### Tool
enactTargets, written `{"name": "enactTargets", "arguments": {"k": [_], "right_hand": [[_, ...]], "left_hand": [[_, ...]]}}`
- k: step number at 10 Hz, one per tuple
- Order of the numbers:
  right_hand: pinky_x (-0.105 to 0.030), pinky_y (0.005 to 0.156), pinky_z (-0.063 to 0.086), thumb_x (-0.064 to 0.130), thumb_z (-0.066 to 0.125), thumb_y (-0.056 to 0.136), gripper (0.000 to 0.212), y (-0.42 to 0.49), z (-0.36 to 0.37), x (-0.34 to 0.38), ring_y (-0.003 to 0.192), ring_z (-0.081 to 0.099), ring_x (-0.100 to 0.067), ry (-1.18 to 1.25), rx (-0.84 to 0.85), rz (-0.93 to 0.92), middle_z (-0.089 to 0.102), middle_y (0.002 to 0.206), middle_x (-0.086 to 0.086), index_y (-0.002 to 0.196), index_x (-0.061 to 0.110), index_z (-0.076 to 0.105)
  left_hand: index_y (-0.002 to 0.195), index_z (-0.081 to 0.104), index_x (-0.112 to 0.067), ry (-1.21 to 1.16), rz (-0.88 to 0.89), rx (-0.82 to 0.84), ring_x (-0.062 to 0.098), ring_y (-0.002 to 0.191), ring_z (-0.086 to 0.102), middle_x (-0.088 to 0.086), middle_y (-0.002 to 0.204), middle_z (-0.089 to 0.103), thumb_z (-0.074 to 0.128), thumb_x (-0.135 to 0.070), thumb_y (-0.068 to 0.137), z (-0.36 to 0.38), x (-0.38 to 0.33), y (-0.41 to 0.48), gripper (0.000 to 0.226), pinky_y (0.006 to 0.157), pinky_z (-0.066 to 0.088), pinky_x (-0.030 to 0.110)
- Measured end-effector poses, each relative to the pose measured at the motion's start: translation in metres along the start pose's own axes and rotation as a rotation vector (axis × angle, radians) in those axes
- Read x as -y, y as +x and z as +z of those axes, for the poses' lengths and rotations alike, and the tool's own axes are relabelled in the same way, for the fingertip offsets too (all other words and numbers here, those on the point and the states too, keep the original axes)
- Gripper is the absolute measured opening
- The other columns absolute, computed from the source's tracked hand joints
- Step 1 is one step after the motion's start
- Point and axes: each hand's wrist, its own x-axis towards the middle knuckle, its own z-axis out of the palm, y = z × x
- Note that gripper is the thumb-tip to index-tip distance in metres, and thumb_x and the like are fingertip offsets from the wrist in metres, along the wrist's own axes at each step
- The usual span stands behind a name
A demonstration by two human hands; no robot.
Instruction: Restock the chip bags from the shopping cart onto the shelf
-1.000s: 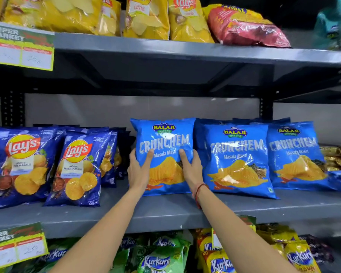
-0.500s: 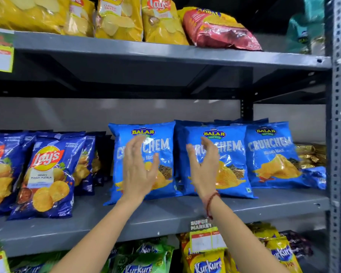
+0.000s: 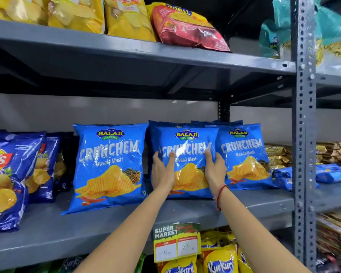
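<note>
Middle glossy blue plastic Crunchem chip bag, upright on the grey metal middle shelf, long axis vertical, base near the shelf's front half. Flanked on both sides: left hand flat against its left lower face, right hand against its right lower face, fingers pointing up, palms pressing inward, bag clasped between the two open hands rather than pinched. Neither hand nearer than the other; bag dead ahead of both wrists. Red thread bracelet round the right wrist. Probably a squaring-up of the bag in its row; any push now likely straight back, toward more blue bags stacked behind.

Just to the left, a matching Crunchem bag, leaning back a little, apart by a narrow gap. To the right, a third Crunchem bag, its left edge overlapped by the held one. Print on all three: "BALAJI WAFERS", "CRUNCHEM", "Masala Masti". Farther left, dark blue Lay's bags. Above, yellow chip bags and a red bag reading "GOPAL". Below the shelf edge, a green price tag: "SUPER MARKET", handwritten "20". Beneath, yellow Kurkure packs. Shopping cart out of view.
</note>
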Motion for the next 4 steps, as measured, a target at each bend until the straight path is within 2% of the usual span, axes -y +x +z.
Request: {"name": "enactTargets", "arguments": {"k": [1,2,3,4], "right_hand": [[-0.043,0.109,0.029,0.044,0.042,0.096,0.058,0.003,0.003,0.0,0.135,0.037,-0.034,0.053,0.036,-0.069,0.045,0.145,-0.016,0.141,0.006,0.039],[-0.041,0.108,0.033,0.048,0.042,0.095,0.057,0.009,0.006,-0.009,0.131,0.042,-0.032,0.102,0.072,-0.062,0.051,0.14,-0.014,0.136,0.009,0.045],[-0.021,0.083,0.043,0.052,0.044,0.092,0.051,0.004,0.005,-0.009,0.111,0.056,-0.027,0.108,0.07,-0.065,0.063,0.111,-0.003,0.122,0.012,0.054],[-0.028,0.084,0.046,0.051,0.05,0.089,0.054,0.002,-0.003,0.002,0.105,0.057,-0.025,0.135,-0.038,-0.115,0.062,0.114,-0.009,0.125,0.011,0.049]], "left_hand": [[0.138,0.029,-0.019,-0.018,0.104,-0.086,0.026,0.129,0.04,0.006,0.145,0.041,0.046,-0.049,0.089,0.004,0.001,-0.009,0.06,0.103,0.034,0.043],[0.138,0.029,-0.018,0.041,0.16,-0.121,0.026,0.131,0.037,0.007,0.143,0.039,0.047,-0.043,0.09,0.007,0.006,-0.015,0.057,0.106,0.032,0.047],[0.14,0.025,-0.018,0.104,0.17,-0.106,0.028,0.131,0.035,0.008,0.144,0.035,0.048,-0.04,0.09,0.002,0.004,-0.019,0.059,0.105,0.031,0.048],[0.144,0.016,-0.019,0.179,0.274,-0.136,0.026,0.137,0.027,0.006,0.151,0.024,0.048,-0.041,0.09,-0.002,0.005,-0.022,0.066,0.108,0.028,0.049]]}}
